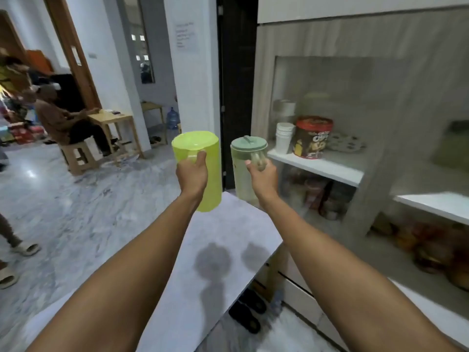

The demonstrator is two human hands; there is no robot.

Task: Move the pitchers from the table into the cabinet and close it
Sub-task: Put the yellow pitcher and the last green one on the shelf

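My left hand grips the handle of a bright yellow-green pitcher with no lid, held upright above the far end of the grey table. My right hand grips the handle of a pale translucent pitcher with a green lid, also upright and lifted off the table. Both pitchers hang side by side, a little apart, to the left of the cabinet. The cabinet's shelves show through a glass front; whether its door stands open I cannot tell.
On the cabinet's white shelf stand stacked white cups, a red-lidded tub and a patterned plate. Jars fill the lower shelves. Dark sandals lie on the floor below the table. A person sits at a wooden table far left.
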